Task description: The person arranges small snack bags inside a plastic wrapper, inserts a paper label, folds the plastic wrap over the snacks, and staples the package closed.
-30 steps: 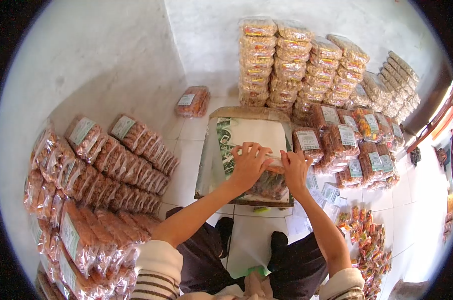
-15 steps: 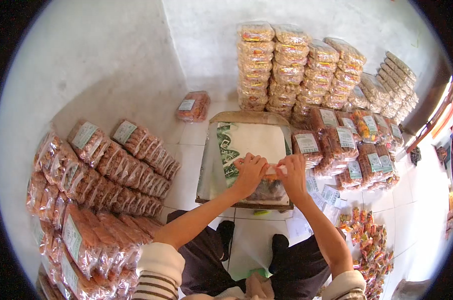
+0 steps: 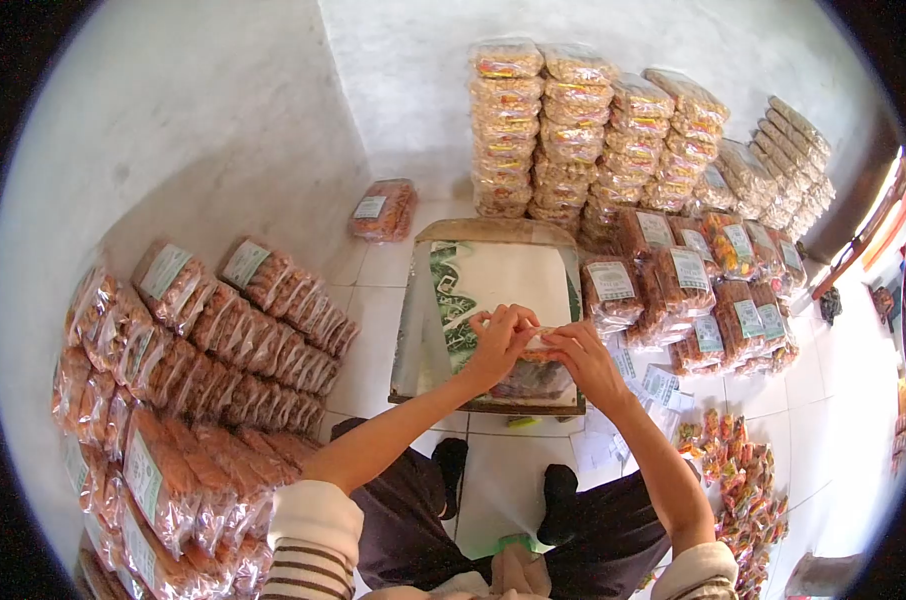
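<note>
A clear plastic snack bag lies at the near edge of a low stand in front of me. My left hand pinches the bag's upper end, its fingers curled and closed. Close beside it, my right hand has its fingers pressed together on the same end, toward the right corner. A pale strip with some orange shows between the two hands. Both hands partly cover the bag, and its contents are hard to make out. Beyond them, a white sheet with a green pattern lies on the stand.
Stacked brown snack packs rise on my left. Tall piles of yellowish packs stand by the wall. Labelled packs sit right of the stand, near papers and small colourful packets. One pack lies alone behind.
My right hand has turned and slid slightly left, its fingers now flatter across the bag's end. My left hand stays at almost the same spot on the bag.
</note>
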`<action>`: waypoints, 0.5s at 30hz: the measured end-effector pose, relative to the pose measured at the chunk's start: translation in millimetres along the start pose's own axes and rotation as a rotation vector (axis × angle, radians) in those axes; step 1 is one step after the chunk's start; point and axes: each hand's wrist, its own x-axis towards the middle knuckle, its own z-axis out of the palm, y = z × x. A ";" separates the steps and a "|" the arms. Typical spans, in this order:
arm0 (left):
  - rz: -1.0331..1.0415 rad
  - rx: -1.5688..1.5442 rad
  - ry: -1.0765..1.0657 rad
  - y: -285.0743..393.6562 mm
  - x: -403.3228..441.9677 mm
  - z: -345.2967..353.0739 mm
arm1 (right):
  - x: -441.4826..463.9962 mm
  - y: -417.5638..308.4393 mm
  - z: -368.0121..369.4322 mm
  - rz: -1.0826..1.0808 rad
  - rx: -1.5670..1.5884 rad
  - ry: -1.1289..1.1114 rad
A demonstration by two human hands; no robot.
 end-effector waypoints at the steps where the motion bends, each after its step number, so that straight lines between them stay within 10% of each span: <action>1: 0.002 -0.037 -0.001 -0.5 0.0 -0.2 | 0.6 -0.7 -0.9 0.003 0.026 -0.011; 15: 0.531 0.497 -0.063 13.7 9.0 -36.8 | -3.0 5.9 -6.6 0.033 0.092 -0.084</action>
